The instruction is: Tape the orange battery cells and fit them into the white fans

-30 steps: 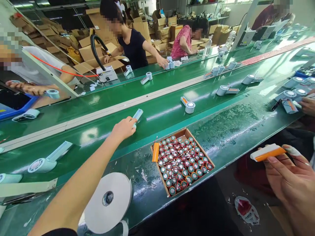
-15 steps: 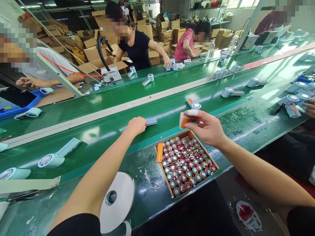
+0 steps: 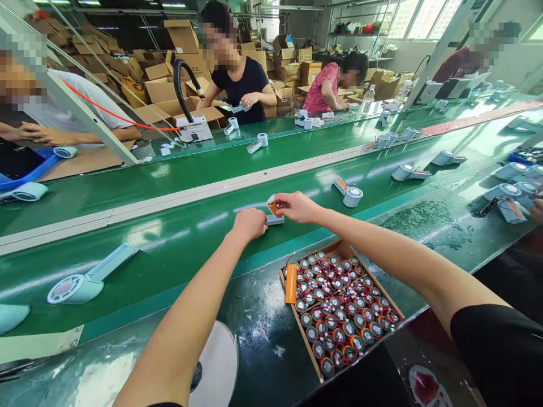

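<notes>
Over the green conveyor belt (image 3: 203, 223), my left hand (image 3: 250, 224) is closed around a pale blue handheld fan housing (image 3: 275, 220). Only the open handle end shows beyond my fingers; the rest is hidden. My right hand (image 3: 298, 207) pinches an orange battery (image 3: 274, 208) with a white piece at its upper end. The battery is tilted just above the handle; whether they touch I cannot tell. Closer to me, a cardboard box (image 3: 306, 343) holds many upright batteries with red and black wires. Another orange battery (image 3: 291, 284) lies across its left edge.
A white tape roll (image 3: 220, 367) lies on the bench at lower left. Along the belt are a fan housing (image 3: 78, 284) to the left and another fan (image 3: 352, 196) to the right. Across the line, a person in black (image 3: 240, 85) holds a pale part.
My right hand has moved left from above the box, bringing the battery to the housing in my left hand. The view has shifted. The person across has lifted a part off the line.
</notes>
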A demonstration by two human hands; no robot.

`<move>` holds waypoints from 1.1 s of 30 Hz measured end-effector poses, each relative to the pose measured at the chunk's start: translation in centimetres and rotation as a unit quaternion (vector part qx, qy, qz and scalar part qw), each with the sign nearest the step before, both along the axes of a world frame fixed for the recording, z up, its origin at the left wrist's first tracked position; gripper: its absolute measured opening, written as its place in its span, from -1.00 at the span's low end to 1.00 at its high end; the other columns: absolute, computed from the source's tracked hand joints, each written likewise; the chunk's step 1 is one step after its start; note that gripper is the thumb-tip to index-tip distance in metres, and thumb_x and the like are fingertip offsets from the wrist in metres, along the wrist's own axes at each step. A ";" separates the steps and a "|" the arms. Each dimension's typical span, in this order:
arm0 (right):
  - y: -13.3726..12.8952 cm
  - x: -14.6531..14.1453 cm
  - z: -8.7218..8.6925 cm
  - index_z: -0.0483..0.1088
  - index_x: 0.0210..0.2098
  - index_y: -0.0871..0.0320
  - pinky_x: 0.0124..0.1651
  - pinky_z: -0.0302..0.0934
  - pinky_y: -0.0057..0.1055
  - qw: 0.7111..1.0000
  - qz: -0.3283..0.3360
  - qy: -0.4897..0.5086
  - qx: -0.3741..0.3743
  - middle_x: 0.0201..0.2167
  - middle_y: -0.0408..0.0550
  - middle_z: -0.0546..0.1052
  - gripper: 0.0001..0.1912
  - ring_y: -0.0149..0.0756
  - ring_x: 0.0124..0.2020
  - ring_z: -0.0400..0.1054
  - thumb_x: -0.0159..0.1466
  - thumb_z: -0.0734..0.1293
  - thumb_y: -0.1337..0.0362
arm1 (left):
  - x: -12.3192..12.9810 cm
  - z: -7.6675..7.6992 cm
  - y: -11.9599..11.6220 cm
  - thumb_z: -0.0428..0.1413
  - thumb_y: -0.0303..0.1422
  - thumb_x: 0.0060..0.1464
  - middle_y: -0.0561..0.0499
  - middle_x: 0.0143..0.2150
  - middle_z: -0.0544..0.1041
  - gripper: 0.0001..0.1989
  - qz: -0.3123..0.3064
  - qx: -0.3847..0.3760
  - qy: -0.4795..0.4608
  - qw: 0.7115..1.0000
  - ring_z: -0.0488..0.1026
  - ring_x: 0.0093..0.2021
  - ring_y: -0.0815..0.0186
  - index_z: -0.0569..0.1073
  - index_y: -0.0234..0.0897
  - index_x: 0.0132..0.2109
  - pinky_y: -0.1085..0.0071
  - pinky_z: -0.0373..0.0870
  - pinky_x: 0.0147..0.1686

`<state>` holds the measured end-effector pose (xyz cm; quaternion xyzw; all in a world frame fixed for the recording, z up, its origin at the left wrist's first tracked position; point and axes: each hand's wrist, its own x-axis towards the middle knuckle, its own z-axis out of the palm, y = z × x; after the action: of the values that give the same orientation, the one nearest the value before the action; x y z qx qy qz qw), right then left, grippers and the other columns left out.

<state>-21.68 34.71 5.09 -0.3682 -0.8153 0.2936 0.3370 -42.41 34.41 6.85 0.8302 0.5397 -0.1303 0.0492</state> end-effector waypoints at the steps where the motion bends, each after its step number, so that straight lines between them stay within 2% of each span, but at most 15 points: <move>1: 0.2 0.0 -0.2 0.49 0.05 0.10 0.03 0.39 -0.40 1.000 0.001 -0.009 0.001 -0.19 -0.18 0.62 -0.59 -0.31 -0.17 0.53 0.24 0.37 0.49 | 0.2 -0.1 0.0 0.17 -0.12 0.31 -0.12 0.05 0.57 -0.67 0.002 -0.001 -0.002 1.000 0.50 0.11 0.14 0.55 -0.26 0.04 0.03 0.45 0.18; 6: 0.9 0.3 -1.2 0.49 0.03 0.11 0.02 0.38 -0.42 0.999 0.006 -0.040 0.007 -0.22 -0.18 0.61 -0.61 -0.32 -0.18 0.53 0.23 0.38 0.50 | 1.6 -0.2 0.2 0.19 -0.12 0.30 -0.12 0.01 0.57 -0.67 0.026 -0.009 -0.014 1.000 0.51 0.09 0.14 0.55 -0.30 -0.01 0.04 0.47 0.15; 10: 1.2 1.2 -1.5 0.45 0.09 0.10 0.06 0.37 -0.43 0.998 -0.004 -0.064 0.018 -0.11 -0.14 0.62 -0.59 -0.30 -0.05 0.53 0.27 0.37 0.47 | 2.0 0.0 0.9 0.20 -0.10 0.28 -0.12 0.02 0.58 -0.66 0.039 -0.013 -0.037 0.998 0.52 0.07 0.14 0.56 -0.28 -0.01 0.06 0.47 0.13; 13: 1.3 2.0 -1.3 0.44 0.09 0.12 0.04 0.35 -0.44 0.994 -0.019 -0.100 0.032 -0.08 -0.10 0.62 -0.62 -0.29 -0.03 0.53 0.29 0.39 0.44 | 1.7 0.1 1.4 0.22 -0.07 0.25 -0.12 0.00 0.59 -0.65 0.039 -0.017 -0.066 0.997 0.54 0.05 0.14 0.57 -0.24 0.00 0.10 0.48 0.11; 17: 1.4 2.4 -0.5 0.48 0.01 0.14 -0.08 0.27 -0.44 0.982 -0.033 -0.179 0.057 -0.20 -0.10 0.63 -0.72 -0.23 -0.14 0.53 0.30 0.42 0.42 | 1.2 0.0 1.9 0.16 -0.09 0.31 -0.11 0.01 0.59 -0.67 0.035 -0.008 -0.108 0.993 0.53 0.05 0.16 0.55 -0.24 0.02 0.11 0.45 0.14; 22: 1.1 1.8 0.2 0.53 -0.05 0.09 -0.19 0.15 -0.46 0.958 0.009 -0.277 0.079 -0.18 -0.11 0.64 -0.83 -0.21 -0.18 0.51 0.38 0.39 0.38 | 1.4 -0.4 2.5 0.05 -0.10 0.40 -0.11 -0.01 0.56 -0.64 0.075 0.009 -0.143 0.987 0.52 0.01 0.19 0.49 -0.29 0.07 0.11 0.46 0.11; 26: 0.9 1.0 0.4 0.53 0.08 0.02 -0.22 0.15 -0.43 0.938 0.039 -0.335 0.082 -0.16 -0.10 0.64 -0.74 -0.16 -0.20 0.52 0.41 0.37 0.28 | 1.8 -0.6 2.7 0.05 -0.12 0.40 -0.09 -0.03 0.56 -0.65 0.092 0.015 -0.154 0.984 0.52 -0.02 0.21 0.49 -0.30 0.07 0.12 0.48 0.08; 30: 0.9 0.7 0.6 0.49 0.19 -0.01 -0.19 0.18 -0.42 0.926 0.039 -0.367 0.080 -0.13 -0.08 0.64 -0.59 -0.14 -0.18 0.52 0.36 0.41 0.29 | 2.5 -0.8 2.6 0.09 -0.10 0.38 -0.12 0.01 0.55 -0.62 0.102 0.029 -0.153 0.982 0.52 0.00 0.19 0.47 -0.31 0.11 0.10 0.48 0.09; 33: 0.9 0.7 0.8 0.54 0.10 0.03 -0.16 0.19 -0.43 0.923 0.027 -0.374 0.093 -0.07 -0.04 0.62 -0.71 -0.14 -0.09 0.51 0.39 0.41 0.26 | 3.0 -0.9 2.6 0.09 -0.10 0.37 -0.13 0.02 0.55 -0.61 0.105 0.037 -0.153 0.982 0.52 0.01 0.17 0.47 -0.31 0.12 0.09 0.48 0.10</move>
<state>-21.00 35.64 5.84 -0.3962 -0.9152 0.0667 0.0324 -39.43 37.06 5.92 0.7804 0.6144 0.0247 0.1137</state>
